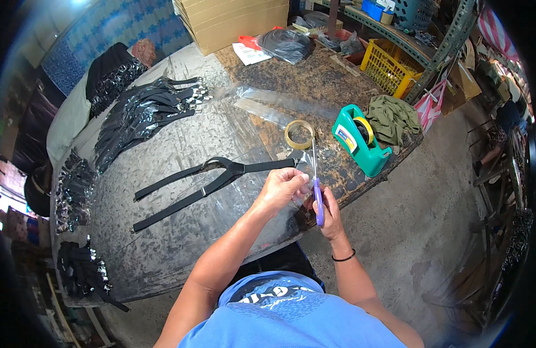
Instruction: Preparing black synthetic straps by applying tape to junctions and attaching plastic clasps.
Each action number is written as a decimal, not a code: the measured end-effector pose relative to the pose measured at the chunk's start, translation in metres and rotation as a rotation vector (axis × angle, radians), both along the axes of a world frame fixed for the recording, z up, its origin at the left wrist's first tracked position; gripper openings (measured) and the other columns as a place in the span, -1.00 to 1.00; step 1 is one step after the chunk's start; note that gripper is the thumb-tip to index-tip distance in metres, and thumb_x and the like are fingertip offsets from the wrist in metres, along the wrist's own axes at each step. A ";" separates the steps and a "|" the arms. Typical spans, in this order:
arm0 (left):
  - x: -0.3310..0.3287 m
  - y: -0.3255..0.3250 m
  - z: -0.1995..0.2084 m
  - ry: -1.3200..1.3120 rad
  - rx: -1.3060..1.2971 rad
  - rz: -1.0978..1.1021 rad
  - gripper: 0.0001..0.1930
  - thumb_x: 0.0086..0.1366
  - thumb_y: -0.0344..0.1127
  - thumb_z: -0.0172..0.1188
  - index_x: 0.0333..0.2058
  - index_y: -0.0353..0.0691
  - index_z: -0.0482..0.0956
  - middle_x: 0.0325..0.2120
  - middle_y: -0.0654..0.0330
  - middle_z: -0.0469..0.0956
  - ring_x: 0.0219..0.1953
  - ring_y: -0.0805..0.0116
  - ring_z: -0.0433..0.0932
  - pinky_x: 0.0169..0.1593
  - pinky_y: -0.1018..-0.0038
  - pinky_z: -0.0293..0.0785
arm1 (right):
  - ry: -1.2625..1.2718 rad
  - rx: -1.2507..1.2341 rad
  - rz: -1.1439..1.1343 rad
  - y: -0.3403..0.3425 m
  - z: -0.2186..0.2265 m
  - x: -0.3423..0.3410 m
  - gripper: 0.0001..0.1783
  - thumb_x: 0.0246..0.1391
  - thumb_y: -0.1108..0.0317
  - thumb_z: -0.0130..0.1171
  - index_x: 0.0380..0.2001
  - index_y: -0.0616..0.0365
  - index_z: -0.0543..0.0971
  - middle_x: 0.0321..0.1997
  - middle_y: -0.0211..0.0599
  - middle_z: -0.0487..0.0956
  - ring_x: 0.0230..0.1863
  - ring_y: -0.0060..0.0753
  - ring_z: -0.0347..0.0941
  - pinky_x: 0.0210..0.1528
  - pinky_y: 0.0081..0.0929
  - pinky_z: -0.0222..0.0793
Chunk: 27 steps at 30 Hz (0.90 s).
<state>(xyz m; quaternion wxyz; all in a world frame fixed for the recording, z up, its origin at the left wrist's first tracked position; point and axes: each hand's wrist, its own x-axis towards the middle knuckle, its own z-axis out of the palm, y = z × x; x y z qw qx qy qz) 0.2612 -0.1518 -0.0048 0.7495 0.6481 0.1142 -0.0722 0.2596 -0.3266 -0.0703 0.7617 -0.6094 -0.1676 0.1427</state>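
Observation:
My left hand [282, 188] is closed in a pinch on a piece of clear plastic [302, 163], at the right part of the table. Close beside it, my right hand [331, 216] grips scissors [319, 200] with purple handles, their blades pointing away from me. Black Y-shaped suspenders [236, 169] lie spread out on the table to the left, one end reaching up to my left hand. Just beyond the scissor tips rests a roll of tape [287, 138]. Flat clear plastic sleeves [262, 110] lie farther back.
A green tape dispenser [361, 145] stands right of the scissors, near an olive cloth [392, 118]. Bundles of black suspenders [134, 116] cover the table's left side. Behind are a cardboard box [236, 23], a yellow crate [390, 69] and a metal shelf [390, 30].

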 end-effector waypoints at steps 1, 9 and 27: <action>0.000 0.000 -0.001 0.004 -0.005 -0.001 -0.82 0.27 -0.25 0.22 -0.39 -0.25 0.60 -0.56 0.30 0.56 -0.53 0.57 0.46 -0.43 0.62 0.38 | 0.001 0.000 0.000 0.000 0.000 0.000 -0.47 0.16 0.19 0.11 0.12 0.25 0.36 -0.34 -0.51 0.40 -0.32 -0.66 0.28 -0.23 -0.65 0.25; 0.002 -0.002 0.000 0.003 0.029 -0.003 -0.81 0.28 -0.24 0.21 -0.37 -0.25 0.60 -0.56 0.31 0.56 -0.51 0.58 0.50 -0.41 0.60 0.43 | 0.056 -0.011 -0.004 0.001 0.005 0.001 -0.51 0.19 0.23 0.09 0.11 0.25 0.36 -0.27 -0.48 0.42 -0.28 -0.68 0.31 -0.22 -0.67 0.28; -0.001 0.011 -0.010 -0.031 0.029 0.004 -0.78 0.33 -0.20 0.19 -0.31 -0.26 0.57 -0.51 0.32 0.55 -0.48 0.60 0.47 -0.38 0.62 0.40 | -0.560 -0.853 -0.526 -0.026 0.010 0.071 -0.70 0.01 0.30 0.17 -0.19 0.16 0.43 -0.40 -0.12 0.44 -0.27 0.05 0.37 -0.20 -0.03 0.27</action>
